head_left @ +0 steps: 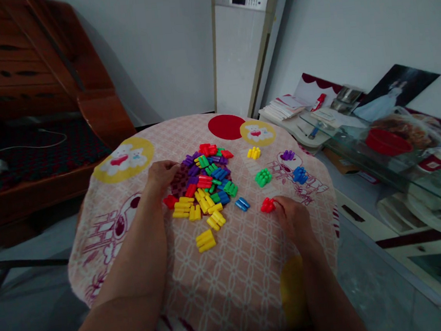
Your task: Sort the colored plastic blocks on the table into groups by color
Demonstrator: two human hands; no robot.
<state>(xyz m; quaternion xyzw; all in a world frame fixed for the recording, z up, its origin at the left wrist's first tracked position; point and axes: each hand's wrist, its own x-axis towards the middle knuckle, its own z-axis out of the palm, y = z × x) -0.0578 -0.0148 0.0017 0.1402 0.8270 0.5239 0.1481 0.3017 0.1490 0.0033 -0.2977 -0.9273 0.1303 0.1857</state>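
My left hand (162,173) is at the left edge of a heap of toy blocks. Its fingers are closed at the rim of a dark maroon, grid-patterned piece (179,182) that lies partly under the heap; the fingertips are partly hidden. Purple, green, blue and red ribbed plastic blocks are piled there, with yellow blocks (204,202) along the near side. My right hand (293,217) pinches a red block (267,205) low over the cloth. Close by lie a small blue block (242,203) and a green cluster of blocks (263,178).
A patterned pink cloth (231,283) covers the round table. Toward its far right are yellow (254,153), purple (288,155) and blue block clusters (300,175). A glass-topped cabinet (398,165) with clutter stands at right, a wooden bench (100,114) at left.
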